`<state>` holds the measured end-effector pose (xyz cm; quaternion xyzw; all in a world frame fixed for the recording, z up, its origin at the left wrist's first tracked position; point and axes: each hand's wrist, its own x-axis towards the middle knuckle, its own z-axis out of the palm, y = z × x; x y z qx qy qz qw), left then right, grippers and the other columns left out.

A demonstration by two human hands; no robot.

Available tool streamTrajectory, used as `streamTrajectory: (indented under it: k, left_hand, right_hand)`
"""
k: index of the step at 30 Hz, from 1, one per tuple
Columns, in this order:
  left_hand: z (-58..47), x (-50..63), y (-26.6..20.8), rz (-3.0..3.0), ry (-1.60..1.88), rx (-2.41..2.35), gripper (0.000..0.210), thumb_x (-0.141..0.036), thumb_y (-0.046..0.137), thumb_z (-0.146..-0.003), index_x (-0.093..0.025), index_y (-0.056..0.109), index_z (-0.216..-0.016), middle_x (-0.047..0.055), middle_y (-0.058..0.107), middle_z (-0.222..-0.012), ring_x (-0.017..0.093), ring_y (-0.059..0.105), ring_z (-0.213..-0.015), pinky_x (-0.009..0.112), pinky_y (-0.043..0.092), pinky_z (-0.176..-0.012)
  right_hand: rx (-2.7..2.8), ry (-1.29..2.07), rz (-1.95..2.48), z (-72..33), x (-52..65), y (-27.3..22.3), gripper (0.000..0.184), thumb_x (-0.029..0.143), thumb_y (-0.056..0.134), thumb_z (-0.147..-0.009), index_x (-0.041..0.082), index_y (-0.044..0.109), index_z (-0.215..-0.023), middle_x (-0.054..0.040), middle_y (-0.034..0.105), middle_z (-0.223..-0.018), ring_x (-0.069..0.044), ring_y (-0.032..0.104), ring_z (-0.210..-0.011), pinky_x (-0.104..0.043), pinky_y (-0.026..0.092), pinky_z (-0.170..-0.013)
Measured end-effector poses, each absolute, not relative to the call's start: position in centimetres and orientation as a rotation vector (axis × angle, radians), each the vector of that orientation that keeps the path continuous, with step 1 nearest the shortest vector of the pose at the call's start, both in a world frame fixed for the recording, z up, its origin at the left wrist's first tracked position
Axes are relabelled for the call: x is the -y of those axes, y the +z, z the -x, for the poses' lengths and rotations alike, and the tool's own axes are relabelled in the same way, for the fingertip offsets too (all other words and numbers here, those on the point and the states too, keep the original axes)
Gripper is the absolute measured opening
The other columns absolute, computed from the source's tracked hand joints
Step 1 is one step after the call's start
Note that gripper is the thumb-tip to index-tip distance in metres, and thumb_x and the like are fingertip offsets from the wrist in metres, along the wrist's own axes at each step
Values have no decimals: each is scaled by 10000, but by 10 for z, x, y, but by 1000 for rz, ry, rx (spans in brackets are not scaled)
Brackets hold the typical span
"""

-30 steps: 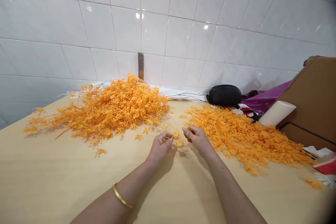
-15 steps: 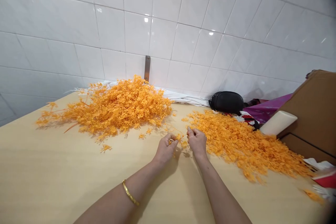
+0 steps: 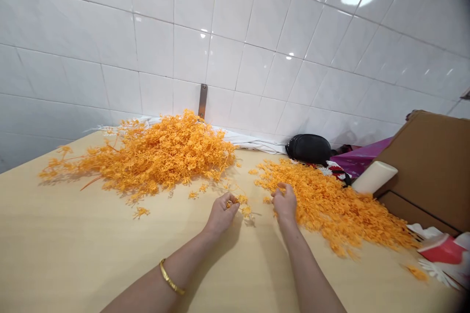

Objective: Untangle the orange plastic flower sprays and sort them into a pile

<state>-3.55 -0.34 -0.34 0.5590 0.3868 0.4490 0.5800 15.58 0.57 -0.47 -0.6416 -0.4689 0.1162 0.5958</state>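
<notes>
My left hand (image 3: 221, 214), with a gold bangle on its wrist, pinches a thin orange artificial flower sprig (image 3: 245, 209) just above the table. Several small florets of the sprig stick out to the right of my fingertips. My right hand (image 3: 285, 204) is at the left edge of a spread of loose orange florets (image 3: 341, 200). Its fingers are bent and apart, and nothing shows in them. To the left lies a large heap of orange flower stems (image 3: 165, 156), apart from both hands.
A pale wooden table (image 3: 110, 254) bears everything, against a white tiled wall (image 3: 154, 44). At the back right are a black pouch (image 3: 309, 148), a cream roll (image 3: 375, 177) and a cardboard box (image 3: 429, 161). White cloth (image 3: 253, 142) lines the back edge.
My right hand has parted from the sprig and moved right to the loose florets, its fingers spreading. My left hand still pinches the sprig. The view has shifted slightly.
</notes>
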Motion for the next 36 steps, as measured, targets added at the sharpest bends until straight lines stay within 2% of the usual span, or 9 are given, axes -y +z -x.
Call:
streamTrajectory:
  k: [2,5,9,12,16,25,28,31,36]
  left_hand:
    - [34,4,-3,-1293,1028,-874,133,-269,519,-649,-171,432,-629,-70,383,-424,48,324,-357,167,239,-381]
    - [31,4,-2,-1278,1011,-819,137,-271,536,-647,-169,446,-626,-51,423,-443,64,381,-378,184,277,-400]
    - [29,3,-4,-1346,1036,-795,113,-261,539,-658,-159,493,-638,-30,452,-480,63,386,-401,195,289,-416]
    - [29,2,-4,-1370,1010,-793,96,-247,529,-662,-155,511,-642,-30,445,-485,60,373,-399,195,278,-413]
    - [28,1,-4,-1422,978,-825,139,-275,505,-685,-142,538,-663,-15,459,-520,66,384,-421,202,290,-429]
    - [33,-3,-2,-1392,971,-869,241,-357,496,-679,-151,491,-553,-52,340,-422,55,289,-389,193,222,-407]
    - [35,-3,-4,-1325,992,-901,264,-404,475,-686,-158,476,-588,-72,308,-391,49,254,-361,184,206,-395]
    - [34,-5,-6,-1285,1073,-942,272,-413,464,-688,-159,453,-588,-72,327,-392,49,267,-360,180,212,-395]
    - [29,-9,-7,-1274,1187,-1001,257,-383,440,-716,-159,441,-590,-67,334,-421,51,292,-386,180,238,-413]
  right_hand:
    - [1150,204,1501,-142,-4,1,297,310,402,-743,166,549,-956,-44,581,-700,-159,508,-583,-248,354,-493]
    - [1480,233,1421,-117,3,12,281,335,431,-768,178,584,-945,-64,577,-861,-165,512,-764,-263,385,-648]
    - [1849,417,1410,-100,14,19,243,342,499,-755,226,599,-942,-18,517,-768,-128,488,-690,-241,371,-627]
    - [1933,440,1441,-100,17,17,144,309,485,-771,218,596,-785,0,480,-730,-115,474,-683,-225,349,-604]
    - [1841,265,1500,-101,12,11,211,276,465,-779,178,447,-593,11,431,-663,-106,429,-621,-223,311,-566]
    - [1350,-98,1582,-113,-1,7,271,343,383,-781,209,313,-556,3,395,-600,-130,365,-559,-263,288,-539]
    - [998,126,1603,-139,-6,6,261,411,409,-741,218,328,-585,18,411,-537,-124,363,-484,-257,283,-474]
    - [941,476,1479,-146,-6,5,228,431,454,-698,211,416,-743,37,455,-545,-105,389,-423,-237,296,-421]
    - [1003,767,1302,-123,4,16,320,499,506,-676,185,453,-651,96,258,-434,-57,242,-354,-208,205,-365]
